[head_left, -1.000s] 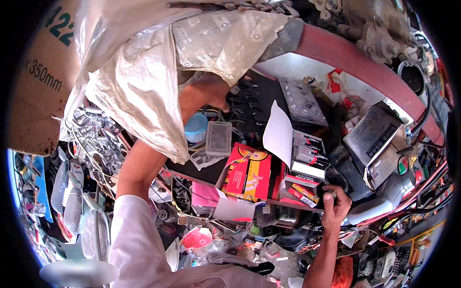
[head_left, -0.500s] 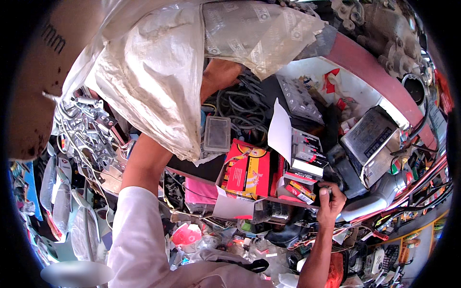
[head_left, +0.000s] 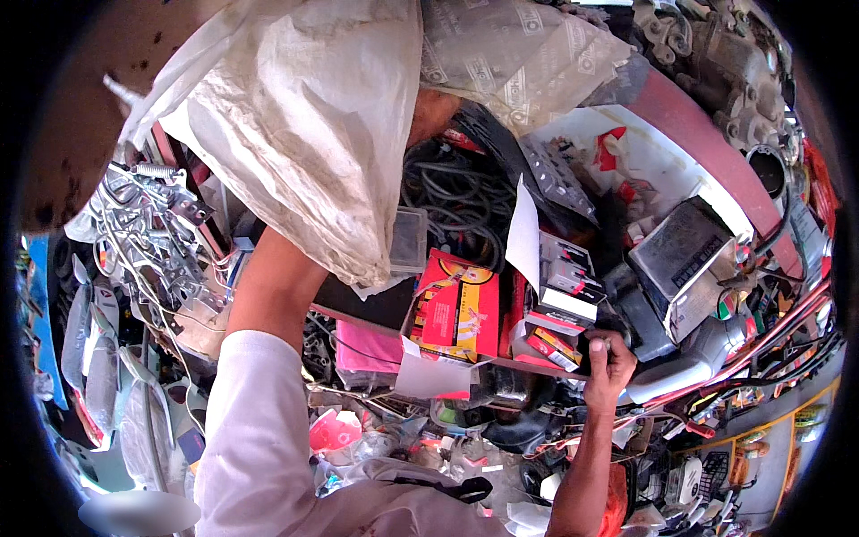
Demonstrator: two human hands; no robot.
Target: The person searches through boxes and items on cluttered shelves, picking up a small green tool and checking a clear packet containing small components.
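Two hands of ours in view, far apart. Far left: tangle of metal fittings (head_left: 179,215) with a spring on top. Next our left arm, coming up from below and passing under the loose whitish plastic sheet (head_left: 304,125); a patch of our left hand or wrist (head_left: 436,115) shows at the sheet's right edge, by the printed clear plastic (head_left: 528,63). Fingers hidden, so we can't tell whether they're loose or closed on anything.

Key relation: dark cable coil (head_left: 461,192) lies just below that patch, toward us. Black sheet-like piece (head_left: 501,152) lies right of it, long axis running from upper left down to lower right, its upper end near our left hand. Left is clearly the nearer hand to both.

Below the coil: clear plastic box (head_left: 410,234), partly under the sheet, then the open red-and-yellow carton (head_left: 456,313). Right of that, an open carton of small boxes (head_left: 565,277), white flap up.

Our right hand (head_left: 610,367) sits at the right end of the tray's front rim (head_left: 528,365), fingers bent in, thumb toward us; looks clamped on the rim. Past it: grey bottle (head_left: 684,362) and dark box (head_left: 684,246).
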